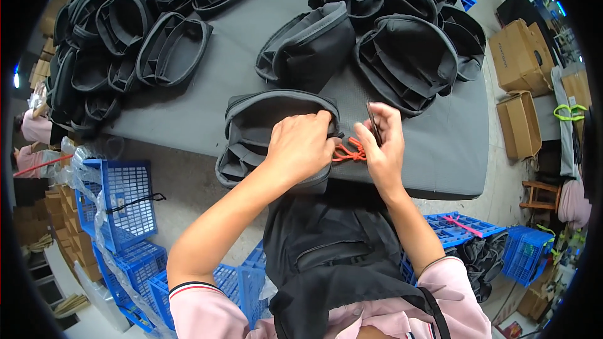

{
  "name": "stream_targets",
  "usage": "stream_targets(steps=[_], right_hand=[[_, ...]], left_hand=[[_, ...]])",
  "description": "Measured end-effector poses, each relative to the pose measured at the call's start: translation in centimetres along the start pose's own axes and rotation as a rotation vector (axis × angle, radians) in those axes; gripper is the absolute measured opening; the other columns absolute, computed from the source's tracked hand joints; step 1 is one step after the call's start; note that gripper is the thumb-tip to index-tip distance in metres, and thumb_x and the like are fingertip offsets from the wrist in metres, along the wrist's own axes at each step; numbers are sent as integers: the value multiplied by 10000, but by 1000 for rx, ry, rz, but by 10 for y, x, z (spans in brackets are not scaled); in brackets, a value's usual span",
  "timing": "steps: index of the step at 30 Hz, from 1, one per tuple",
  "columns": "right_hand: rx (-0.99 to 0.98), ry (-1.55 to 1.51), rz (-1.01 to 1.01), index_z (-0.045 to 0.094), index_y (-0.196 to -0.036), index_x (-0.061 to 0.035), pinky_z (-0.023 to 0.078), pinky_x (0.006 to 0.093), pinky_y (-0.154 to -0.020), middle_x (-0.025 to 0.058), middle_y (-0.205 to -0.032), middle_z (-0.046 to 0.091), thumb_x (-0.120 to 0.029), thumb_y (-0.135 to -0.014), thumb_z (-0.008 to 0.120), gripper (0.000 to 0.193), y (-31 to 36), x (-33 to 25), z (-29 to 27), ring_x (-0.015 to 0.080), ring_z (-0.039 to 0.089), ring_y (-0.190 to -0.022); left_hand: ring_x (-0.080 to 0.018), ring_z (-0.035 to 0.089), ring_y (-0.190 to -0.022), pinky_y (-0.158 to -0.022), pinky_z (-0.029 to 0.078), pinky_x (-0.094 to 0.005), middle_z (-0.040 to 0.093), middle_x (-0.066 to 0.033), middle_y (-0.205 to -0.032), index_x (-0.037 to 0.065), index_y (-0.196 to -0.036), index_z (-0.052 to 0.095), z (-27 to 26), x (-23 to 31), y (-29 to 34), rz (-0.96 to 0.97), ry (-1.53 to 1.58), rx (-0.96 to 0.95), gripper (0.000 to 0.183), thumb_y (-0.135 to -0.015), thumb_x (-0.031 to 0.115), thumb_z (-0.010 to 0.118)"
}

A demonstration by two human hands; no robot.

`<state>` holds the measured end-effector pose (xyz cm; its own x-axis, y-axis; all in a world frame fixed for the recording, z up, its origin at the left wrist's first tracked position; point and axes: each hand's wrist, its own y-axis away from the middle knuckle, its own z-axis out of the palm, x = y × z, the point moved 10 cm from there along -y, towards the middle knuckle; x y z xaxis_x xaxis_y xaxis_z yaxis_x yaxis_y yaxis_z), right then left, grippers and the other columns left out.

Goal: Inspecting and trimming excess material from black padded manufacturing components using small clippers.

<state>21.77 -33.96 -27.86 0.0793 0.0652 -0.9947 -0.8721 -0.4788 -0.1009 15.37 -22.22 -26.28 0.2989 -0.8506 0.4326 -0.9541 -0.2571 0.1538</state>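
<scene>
A black bag sits at the near edge of the tabletop, the left hand pinching its right side; the right hand grips a dark tool beside orange cord. Probably that side is being tidied; the next move calls for steadiness.

Near the worktop's near edge, the left hand is curled palm-down; the right hand is held half-closed.

Grey tabletop lies free left of the near pouch; piled pouches obstruct beyond.
</scene>
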Motion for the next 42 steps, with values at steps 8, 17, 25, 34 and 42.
stream_targets(steps=[8, 17, 25, 34, 42], right_hand=[[-214, 106, -151, 566, -981, 4, 445, 224, -659, 55, -861, 544, -14, -775, 666, 230, 15, -20, 7, 119, 539, -731], [-293, 102, -455, 619, -966, -28, 448, 272, -562, 67, -837, 567, 39, -682, 699, 303, 7, -64, 31, 150, 545, -634], [-206, 234, -548, 639, -929, -31, 448, 279, -546, 74, -776, 587, 15, -672, 721, 274, 16, -72, 26, 166, 557, -615], [-214, 95, -330, 653, -930, -18, 465, 260, -579, 75, -791, 590, 42, -682, 712, 262, 21, -61, 21, 164, 571, -648], [-339, 102, -375, 633, -959, -19, 473, 262, -604, 84, -837, 604, 38, -679, 717, 297, 36, -54, 24, 162, 560, -668]], left_hand=[[-368, 597, -908, -779, 458, -401, 626, -213, -935, -41, -1015, 534, -32, -6, 24, -16, 429, 41, 343, -778, 176, 654], [-150, 563, -908, -820, 454, -316, 632, -137, -1021, -53, -1114, 526, -30, -6, 39, -35, 782, -160, 391, -801, 140, 657], [-155, 544, -971, -856, 436, -318, 616, -118, -1045, -48, -1149, 523, -31, -2, 44, -2, 836, -182, 437, -808, 182, 671], [-91, 524, -815, -746, 441, -261, 603, -29, -863, -26, -1002, 564, -34, -24, 50, -124, 875, -66, 324, -902, 280, 590], [-81, 516, -872, -798, 439, -262, 589, -23, -962, -10, -1129, 527, -40, -26, 48, -64, 1043, -43, 260, -937, 165, 522]])
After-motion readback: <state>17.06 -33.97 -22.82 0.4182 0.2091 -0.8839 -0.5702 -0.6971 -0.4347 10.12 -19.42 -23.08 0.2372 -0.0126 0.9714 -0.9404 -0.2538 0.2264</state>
